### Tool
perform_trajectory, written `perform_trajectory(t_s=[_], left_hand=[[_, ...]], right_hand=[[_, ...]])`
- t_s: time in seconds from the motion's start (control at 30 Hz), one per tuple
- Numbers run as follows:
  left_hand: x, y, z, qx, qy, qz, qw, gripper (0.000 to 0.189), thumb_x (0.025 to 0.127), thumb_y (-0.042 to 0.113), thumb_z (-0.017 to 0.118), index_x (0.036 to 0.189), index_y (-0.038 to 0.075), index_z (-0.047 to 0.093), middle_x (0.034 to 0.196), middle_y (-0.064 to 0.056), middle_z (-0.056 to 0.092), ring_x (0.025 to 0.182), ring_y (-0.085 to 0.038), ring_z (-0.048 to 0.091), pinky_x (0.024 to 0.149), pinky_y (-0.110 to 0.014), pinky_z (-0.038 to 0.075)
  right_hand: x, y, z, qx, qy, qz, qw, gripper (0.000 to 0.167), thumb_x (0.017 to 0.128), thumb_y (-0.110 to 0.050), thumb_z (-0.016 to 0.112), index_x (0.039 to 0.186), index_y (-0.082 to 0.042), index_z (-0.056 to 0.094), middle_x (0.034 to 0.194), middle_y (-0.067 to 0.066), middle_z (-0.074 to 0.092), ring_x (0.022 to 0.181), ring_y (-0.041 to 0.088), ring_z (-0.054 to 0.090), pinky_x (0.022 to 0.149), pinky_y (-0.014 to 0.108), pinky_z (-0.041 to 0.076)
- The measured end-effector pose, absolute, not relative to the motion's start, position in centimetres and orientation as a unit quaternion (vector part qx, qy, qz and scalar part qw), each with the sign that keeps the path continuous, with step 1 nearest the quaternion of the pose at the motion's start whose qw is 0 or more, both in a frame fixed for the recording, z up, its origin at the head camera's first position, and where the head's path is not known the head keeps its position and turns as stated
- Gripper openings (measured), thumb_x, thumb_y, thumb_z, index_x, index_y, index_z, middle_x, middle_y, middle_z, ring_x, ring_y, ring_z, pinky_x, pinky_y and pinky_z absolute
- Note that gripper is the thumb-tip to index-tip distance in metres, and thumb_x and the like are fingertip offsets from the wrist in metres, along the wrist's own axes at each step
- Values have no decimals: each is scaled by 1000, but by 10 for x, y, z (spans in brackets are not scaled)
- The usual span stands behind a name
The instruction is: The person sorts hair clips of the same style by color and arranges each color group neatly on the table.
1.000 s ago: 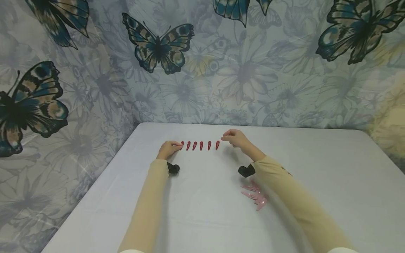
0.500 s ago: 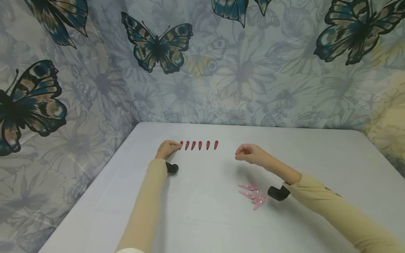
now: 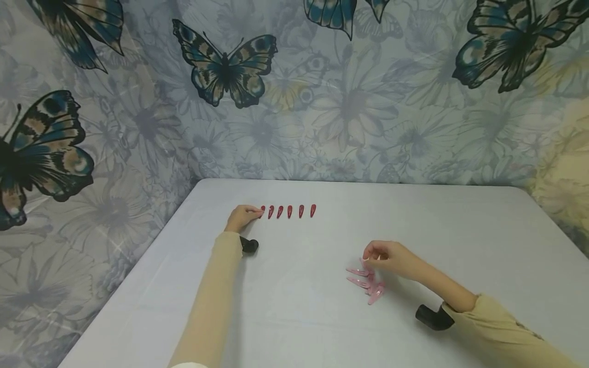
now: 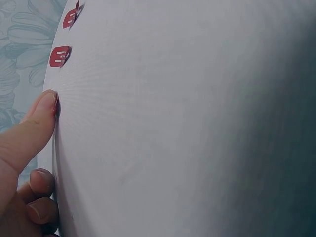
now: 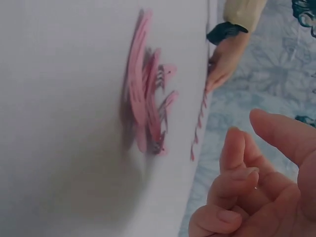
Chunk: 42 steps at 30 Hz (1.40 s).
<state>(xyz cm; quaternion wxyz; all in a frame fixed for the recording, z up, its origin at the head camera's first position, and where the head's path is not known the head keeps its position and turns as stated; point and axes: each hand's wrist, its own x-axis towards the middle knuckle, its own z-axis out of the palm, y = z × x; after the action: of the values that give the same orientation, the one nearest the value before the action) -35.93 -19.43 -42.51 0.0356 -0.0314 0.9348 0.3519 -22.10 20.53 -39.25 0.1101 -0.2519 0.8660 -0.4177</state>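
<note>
Several red snap hair clips lie in a row near the far side of the white table. At the row's left end my left hand has its thumb and finger on the leftmost red hair clip, pinching it against the tabletop; the digits partly cover it. My right hand hovers at the far edge of a small pile of pink hair clips. In the right wrist view its thumb and index finger stand apart, the other fingers loosely bent, and nothing shows between them. The pink clips overlap one another.
The white tabletop reaches back to a wall hung with butterfly-and-flower cloth. Black wrist-worn cameras stick out from both sleeves, close over the table.
My right hand has moved from the right end of the red row back toward me and right, to the pink pile. My left hand stays on the leftmost red clip.
</note>
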Motion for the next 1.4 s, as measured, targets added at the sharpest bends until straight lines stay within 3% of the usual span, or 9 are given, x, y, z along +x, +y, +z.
perform_trajectory(t_s=[0.57,0.97,1.13,1.4], left_hand=[[-359,-195,-427,-19,936,351,28,33,94,28,65,114,2,72,133,-19,61,129,-37,52,111,-49,38],[-361,-196,-429,-26,932,361,31,34,95,29,64,116,3,70,133,-19,61,122,-36,55,107,-49,41],[-358,-197,-425,-27,909,415,37,38,97,28,60,122,-1,66,138,-21,56,127,-37,52,109,-48,40],[-345,-169,-403,-29,883,468,2,34,95,23,63,121,0,67,133,-20,59,98,-28,55,89,-40,46]], right_hand=[[-200,207,-410,-214,868,-437,99,9,90,-13,66,85,-7,64,76,-2,59,63,1,42,55,20,36],[-194,214,-419,-237,835,-488,93,9,92,-5,62,91,4,63,73,8,64,62,3,51,55,21,44],[-192,217,-425,-226,839,-487,85,8,92,-6,63,91,2,64,71,1,61,61,1,48,55,20,41],[-192,218,-428,-208,854,-471,71,9,91,-8,64,90,0,65,73,-4,59,61,-2,45,54,19,40]])
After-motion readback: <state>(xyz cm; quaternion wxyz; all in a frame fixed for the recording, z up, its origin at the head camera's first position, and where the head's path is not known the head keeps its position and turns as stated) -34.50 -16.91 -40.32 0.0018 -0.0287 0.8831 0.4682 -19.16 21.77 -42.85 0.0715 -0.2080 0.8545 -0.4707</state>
